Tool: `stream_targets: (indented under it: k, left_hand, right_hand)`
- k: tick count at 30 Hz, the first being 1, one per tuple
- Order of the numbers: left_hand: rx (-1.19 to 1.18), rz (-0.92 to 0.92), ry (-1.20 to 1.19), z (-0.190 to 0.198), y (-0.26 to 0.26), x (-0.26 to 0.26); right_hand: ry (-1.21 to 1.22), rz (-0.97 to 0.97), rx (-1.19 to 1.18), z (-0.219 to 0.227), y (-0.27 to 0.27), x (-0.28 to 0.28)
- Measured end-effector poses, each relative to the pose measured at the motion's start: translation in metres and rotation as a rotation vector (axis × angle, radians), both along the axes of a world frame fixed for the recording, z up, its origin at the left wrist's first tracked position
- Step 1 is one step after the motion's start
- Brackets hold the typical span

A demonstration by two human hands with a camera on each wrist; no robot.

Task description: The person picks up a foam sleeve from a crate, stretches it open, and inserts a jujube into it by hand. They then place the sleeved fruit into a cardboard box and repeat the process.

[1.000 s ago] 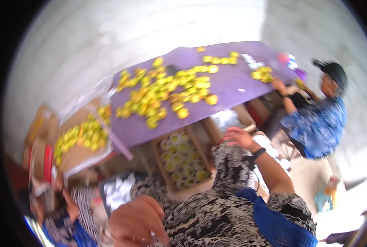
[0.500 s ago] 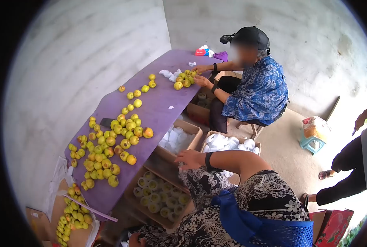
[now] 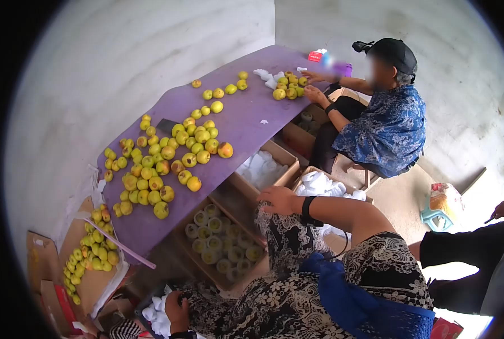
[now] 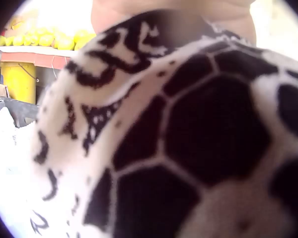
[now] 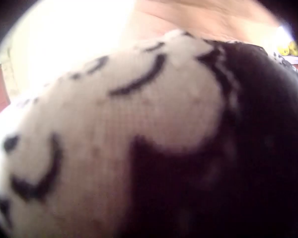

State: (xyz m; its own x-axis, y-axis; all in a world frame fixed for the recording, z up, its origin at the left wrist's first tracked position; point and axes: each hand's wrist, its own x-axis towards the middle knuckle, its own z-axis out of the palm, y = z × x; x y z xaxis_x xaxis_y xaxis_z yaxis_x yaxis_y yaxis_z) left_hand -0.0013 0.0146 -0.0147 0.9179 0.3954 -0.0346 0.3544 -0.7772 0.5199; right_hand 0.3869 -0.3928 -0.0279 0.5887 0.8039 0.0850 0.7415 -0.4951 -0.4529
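Right hand (image 3: 279, 199) rests flat on patterned knee (image 3: 288, 240) (fingers relaxed); left hand (image 3: 176, 312) grip unclear

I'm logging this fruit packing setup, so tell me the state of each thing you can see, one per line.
Right hand: resting on the patterned-cloth knee, holding nothing.
Left hand: down by the white foam nets, grip unclear.
Box of netted fruit: open, nearly full.
Box of white nets: open, partly filled.
Loose fruit: bare, spread on the purple table.
Crate of fruit: open, on the floor.
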Motion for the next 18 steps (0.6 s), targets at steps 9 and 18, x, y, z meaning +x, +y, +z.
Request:
stream_targets:
  k: [9, 18]
  left_hand:
    - [0.022, -0.042, -0.043, -0.007, 0.000, -0.001]
    - [0.007, -0.007, -0.057, -0.014, 0.005, -0.003]
  right_hand:
    - [-0.020, -0.023, -0.030, -0.004, 0.000, -0.002]
    - [-0.029, -0.042, -0.020, -0.013, -0.001, 0.002]
